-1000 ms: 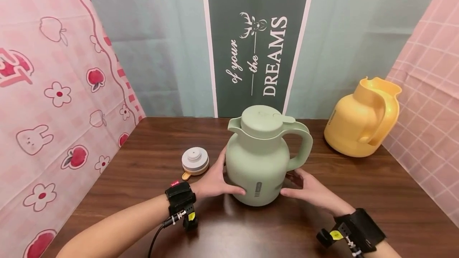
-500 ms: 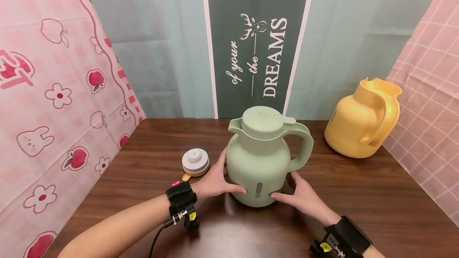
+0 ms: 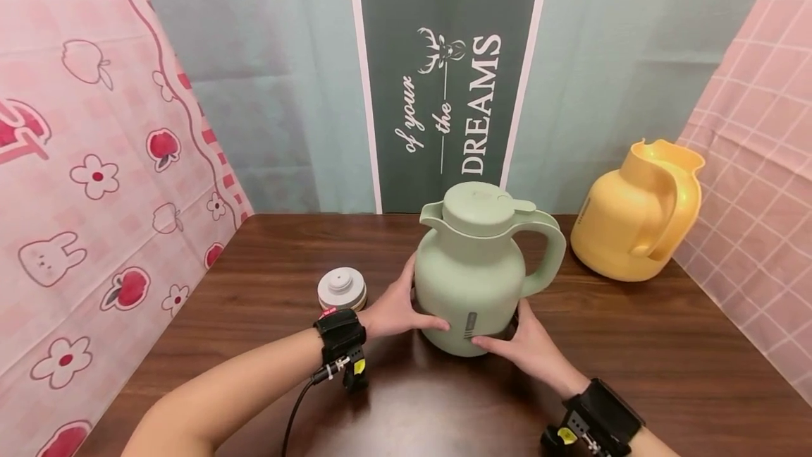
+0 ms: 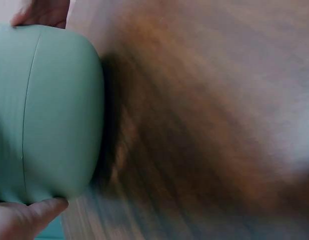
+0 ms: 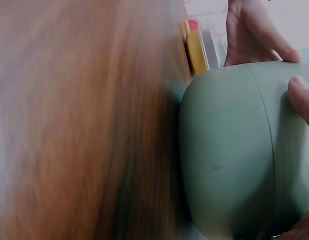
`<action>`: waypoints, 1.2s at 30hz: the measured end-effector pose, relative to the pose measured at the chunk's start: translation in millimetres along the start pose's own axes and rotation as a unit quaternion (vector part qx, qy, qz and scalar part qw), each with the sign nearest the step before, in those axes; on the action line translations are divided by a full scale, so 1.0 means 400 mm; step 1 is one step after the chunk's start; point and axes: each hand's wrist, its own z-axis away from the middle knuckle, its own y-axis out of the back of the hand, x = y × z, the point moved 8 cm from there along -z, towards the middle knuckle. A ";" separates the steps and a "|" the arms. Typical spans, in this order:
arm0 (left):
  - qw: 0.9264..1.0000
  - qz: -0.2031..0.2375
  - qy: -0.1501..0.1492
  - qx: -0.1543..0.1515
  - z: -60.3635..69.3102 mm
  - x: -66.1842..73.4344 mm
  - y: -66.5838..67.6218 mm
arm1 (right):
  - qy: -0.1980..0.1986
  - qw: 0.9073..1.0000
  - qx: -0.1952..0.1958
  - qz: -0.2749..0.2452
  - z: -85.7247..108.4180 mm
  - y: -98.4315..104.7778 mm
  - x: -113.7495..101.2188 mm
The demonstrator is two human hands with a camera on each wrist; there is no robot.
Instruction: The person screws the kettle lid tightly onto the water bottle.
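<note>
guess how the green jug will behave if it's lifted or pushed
The green jug is probably stiff: no dent shows where the hands grip it. Its smooth sides might slip a little under a loose hold. The handle juts from one side, so it may lean that way when lifted.
</note>
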 end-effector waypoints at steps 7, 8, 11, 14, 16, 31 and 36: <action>1.000 -0.012 0.008 0.008 -0.055 -0.025 -0.018 | -0.004 1.000 0.013 0.010 -0.026 0.040 0.038; 1.000 -0.018 0.006 0.009 -0.064 -0.026 -0.018 | -0.002 1.000 0.017 0.014 -0.031 0.047 0.043; 0.999 -0.035 0.005 0.013 -0.092 -0.033 -0.021 | 0.007 0.999 0.028 0.024 -0.049 0.068 0.055; 0.999 -0.041 0.011 0.014 -0.119 -0.042 -0.025 | 0.011 0.999 0.033 0.026 -0.066 0.087 0.067; 0.999 -0.043 0.021 0.012 -0.135 -0.052 -0.028 | 0.009 0.999 0.034 0.030 -0.076 0.099 0.075; 0.998 -0.058 0.017 0.012 -0.248 -0.066 -0.042 | -0.007 0.997 0.049 0.057 -0.135 0.179 0.116; 0.996 -0.073 0.039 0.011 -0.277 -0.078 -0.042 | 0.003 0.997 0.051 0.062 -0.157 0.198 0.121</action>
